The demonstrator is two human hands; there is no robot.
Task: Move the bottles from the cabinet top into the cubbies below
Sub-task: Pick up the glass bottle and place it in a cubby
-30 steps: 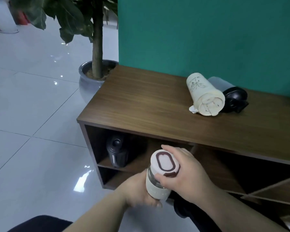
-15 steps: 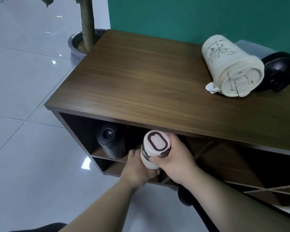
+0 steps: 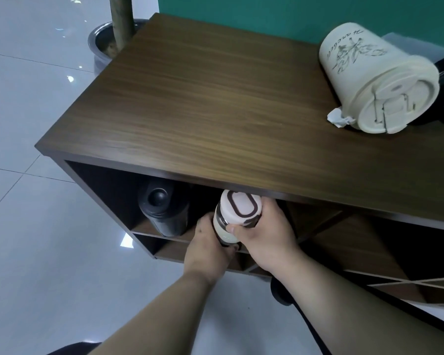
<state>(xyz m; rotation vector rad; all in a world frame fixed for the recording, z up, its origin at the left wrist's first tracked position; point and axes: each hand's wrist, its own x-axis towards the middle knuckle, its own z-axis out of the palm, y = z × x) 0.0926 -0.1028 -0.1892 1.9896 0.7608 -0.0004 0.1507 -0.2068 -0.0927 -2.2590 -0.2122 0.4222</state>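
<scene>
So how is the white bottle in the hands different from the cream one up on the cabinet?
The white bottle is held upright at the cubby opening by the left hand and right hand; the cream bottle lies untouched on its side on the cabinet top. The white bottle has a brown oval on its lid; the cream bottle has dark print on its side. Both are pale and lidded.

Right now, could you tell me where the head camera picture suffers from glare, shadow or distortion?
In the head view, bright ceiling-light glare spots the floor tiles; the cubby interior lies in deep shadow, so the black bottle is dim; the wide lens bends the cabinet top edges; the cream tumbler is sharp, while the white bottle and both hands look slightly soft.
</scene>
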